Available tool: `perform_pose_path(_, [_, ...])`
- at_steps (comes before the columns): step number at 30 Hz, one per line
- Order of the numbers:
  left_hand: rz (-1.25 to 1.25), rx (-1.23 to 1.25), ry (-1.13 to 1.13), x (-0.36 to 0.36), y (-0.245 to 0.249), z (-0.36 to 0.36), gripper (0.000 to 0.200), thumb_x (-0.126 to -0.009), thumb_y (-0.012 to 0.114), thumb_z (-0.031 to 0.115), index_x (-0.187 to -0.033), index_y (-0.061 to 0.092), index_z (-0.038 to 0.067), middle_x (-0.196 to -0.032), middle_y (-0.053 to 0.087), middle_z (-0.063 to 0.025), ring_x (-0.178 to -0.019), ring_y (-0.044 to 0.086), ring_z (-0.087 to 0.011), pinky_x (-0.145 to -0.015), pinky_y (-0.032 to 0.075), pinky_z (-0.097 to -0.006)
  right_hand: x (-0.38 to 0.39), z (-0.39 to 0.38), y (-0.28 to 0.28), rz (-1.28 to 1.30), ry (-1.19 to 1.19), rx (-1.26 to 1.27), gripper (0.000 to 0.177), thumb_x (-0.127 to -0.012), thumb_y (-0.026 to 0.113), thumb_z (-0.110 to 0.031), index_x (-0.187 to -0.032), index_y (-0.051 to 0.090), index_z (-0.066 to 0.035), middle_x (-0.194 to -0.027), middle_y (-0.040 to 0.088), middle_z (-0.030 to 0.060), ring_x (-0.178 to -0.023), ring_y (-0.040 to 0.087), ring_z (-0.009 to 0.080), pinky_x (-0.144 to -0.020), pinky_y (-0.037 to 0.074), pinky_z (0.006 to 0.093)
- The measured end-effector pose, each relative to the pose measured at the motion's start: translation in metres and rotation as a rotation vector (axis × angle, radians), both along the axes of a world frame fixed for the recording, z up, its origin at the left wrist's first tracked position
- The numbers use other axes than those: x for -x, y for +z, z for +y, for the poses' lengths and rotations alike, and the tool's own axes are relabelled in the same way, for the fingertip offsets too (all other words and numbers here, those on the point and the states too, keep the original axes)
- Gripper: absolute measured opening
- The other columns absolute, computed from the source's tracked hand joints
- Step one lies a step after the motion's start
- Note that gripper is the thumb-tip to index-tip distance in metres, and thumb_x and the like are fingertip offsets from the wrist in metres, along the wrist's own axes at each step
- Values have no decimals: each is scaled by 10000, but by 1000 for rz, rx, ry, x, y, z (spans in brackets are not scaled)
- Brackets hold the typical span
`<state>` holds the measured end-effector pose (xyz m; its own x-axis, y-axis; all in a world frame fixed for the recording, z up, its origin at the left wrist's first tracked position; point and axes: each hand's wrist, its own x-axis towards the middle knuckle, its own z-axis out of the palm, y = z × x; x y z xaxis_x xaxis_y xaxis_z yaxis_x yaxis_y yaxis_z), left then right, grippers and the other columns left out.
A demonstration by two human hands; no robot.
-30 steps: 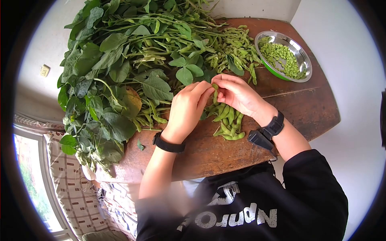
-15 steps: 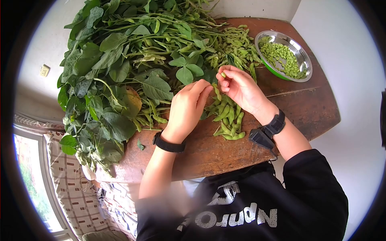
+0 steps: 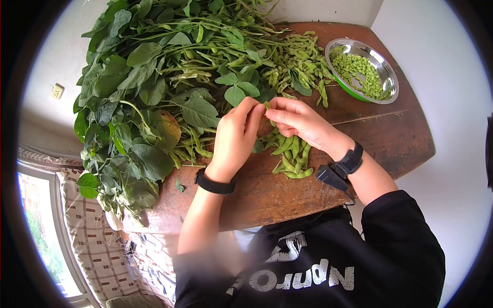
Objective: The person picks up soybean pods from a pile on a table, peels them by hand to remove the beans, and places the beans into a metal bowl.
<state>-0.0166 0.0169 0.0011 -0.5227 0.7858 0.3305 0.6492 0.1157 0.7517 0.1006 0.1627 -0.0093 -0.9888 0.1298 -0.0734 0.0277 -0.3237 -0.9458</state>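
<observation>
My left hand (image 3: 240,126) and my right hand (image 3: 298,119) meet fingertip to fingertip above the table. Between them is a green soybean pod (image 3: 267,105), pinched by both hands and mostly covered by the fingers. Just below my right hand lies a small pile of plump soybean pods (image 3: 294,156). Behind the hands, leafy soybean plants (image 3: 200,110) spread across the left and back of the table. A heap of flatter, lighter pods (image 3: 303,56) lies past my right hand. Shelled green beans (image 3: 362,72) sit in a steel bowl (image 3: 389,77) at the back right.
The worn wooden table (image 3: 231,208) has a crack running toward its right side. A loose leaf piece (image 3: 179,185) lies near the front left. Black bands circle both wrists, the right one with a black device (image 3: 333,177). A checked curtain (image 3: 97,231) hangs at lower left.
My right hand has moved left and down, its fingers closing on the pod at my left fingertips. Half a second ago it held a small green bean apart from the left hand.
</observation>
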Motion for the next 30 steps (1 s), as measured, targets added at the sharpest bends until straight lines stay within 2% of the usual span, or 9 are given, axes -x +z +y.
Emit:
perform_pose_path(5, [-50, -35, 0, -4, 3, 0, 168, -972, 566, 182, -963, 573, 14, -748, 612, -171, -642, 595, -336, -583, 456, -396, 0, 0, 2, 18, -20, -5, 142, -972, 607, -244, -983, 554, -113, -773, 406, -95, -615, 320, -1, -532, 249, 173])
perform_pose_path(7, [-93, -53, -4, -5, 4, 0, 174, -974, 562, 185, -964, 571, 12, -766, 621, -175, -660, 601, -343, -593, 459, -401, -1, 0, 4, 62, -91, 107, 156, -970, 609, -242, -1022, 557, -104, -787, 449, -87, -603, 342, -2, -527, 257, 167])
perform_pose_path(13, [51, -6, -82, -3, -1, 1, 168, -969, 569, 177, -958, 565, 9, -787, 615, -181, -694, 600, -356, -616, 462, -410, -2, 0, 5, 67, -140, 151, 200, -966, 610, -289, -977, 565, -94, -802, 535, -35, -577, 367, 13, -522, 281, 182])
perform_pose_path(19, [-123, -27, -107, -2, 6, -2, 166, -982, 546, 150, -915, 543, -2, -704, 557, -136, -601, 543, -248, -586, 441, -354, -2, 5, 0, 86, -204, 236, 164, -978, 590, -267, -1005, 577, -106, -821, 533, -39, -585, 361, 3, -522, 286, 163])
perform_pose_path(21, [-208, 13, -94, 0, 9, -4, 202, -1012, 484, 171, -911, 554, 10, -670, 522, -13, -630, 477, -103, -609, 410, -256, -1, 5, 1, 82, -213, 209, 167, -975, 591, -275, -982, 578, -109, -803, 521, -51, -580, 363, 1, -514, 280, 166])
perform_pose_path(22, [-208, 13, -93, 0, 9, -3, 202, -1012, 484, 171, -911, 554, 10, -670, 522, -13, -630, 477, -103, -609, 410, -256, -1, 4, 1, 78, -222, 183, 172, -971, 592, -283, -959, 578, -111, -784, 510, -63, -576, 365, -1, -506, 273, 169])
perform_pose_path(24, [-158, -7, -88, 1, 7, -3, 152, -979, 552, 138, -921, 540, -3, -711, 561, -114, -612, 538, -228, -599, 447, -340, -1, 4, 1, 77, -219, 168, 164, -970, 590, -276, -963, 581, -113, -784, 503, -67, -575, 364, -2, -509, 273, 167])
perform_pose_path(27, [-1, -137, -91, -5, 0, 2, 140, -963, 577, 142, -966, 547, 5, -775, 593, -141, -664, 575, -283, -628, 468, -377, -1, 4, -1, 91, -207, 139, 148, -970, 583, -265, -963, 584, -117, -779, 489, -75, -578, 363, -3, -518, 271, 166])
perform_pose_path(30, [119, -78, -68, -6, -1, 2, 155, -945, 597, 143, -1009, 549, 10, -824, 606, -165, -731, 591, -342, -659, 477, -418, -2, 4, 1, 92, -186, 122, 147, -972, 576, -261, -948, 585, -117, -766, 472, -82, -583, 367, -4, -524, 269, 168])
